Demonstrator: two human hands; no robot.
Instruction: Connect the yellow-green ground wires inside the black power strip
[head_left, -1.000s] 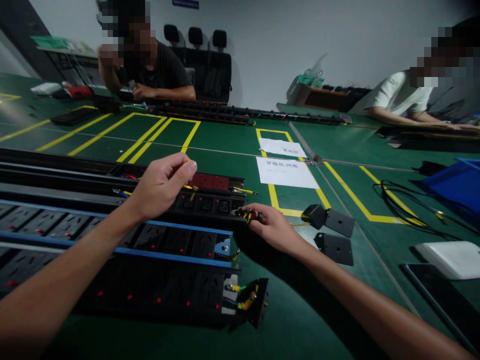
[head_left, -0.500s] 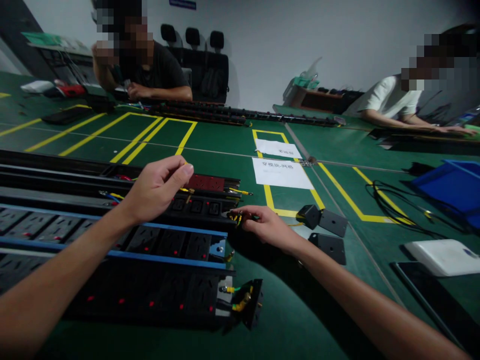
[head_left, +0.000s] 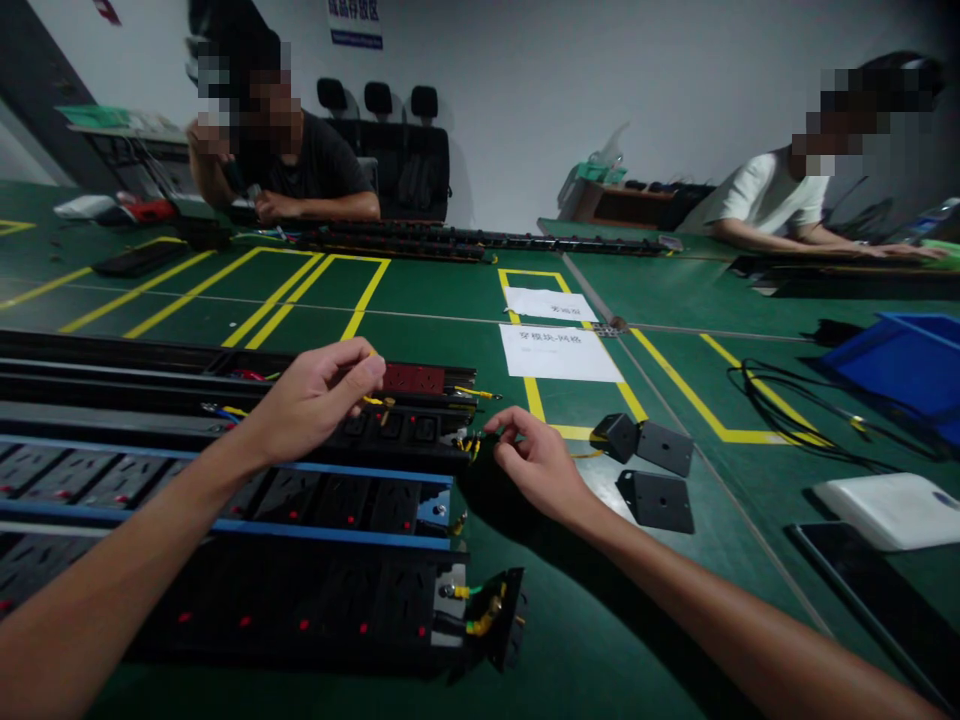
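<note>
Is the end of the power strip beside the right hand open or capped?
Open: wires stick out of the strip, with no cap visible there.

Yellow wire (head_left: 373,401) mostly hidden by your left hand (head_left: 322,395), blue-edged socket strip (head_left: 322,497) partly behind your forearm (head_left: 165,525), blue bin (head_left: 900,365) cropped at right.

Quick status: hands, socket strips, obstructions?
Left hand pinching, seemingly yellow wire. Right hand open, just off one socket strip. Black brackets lie to the right.
</note>
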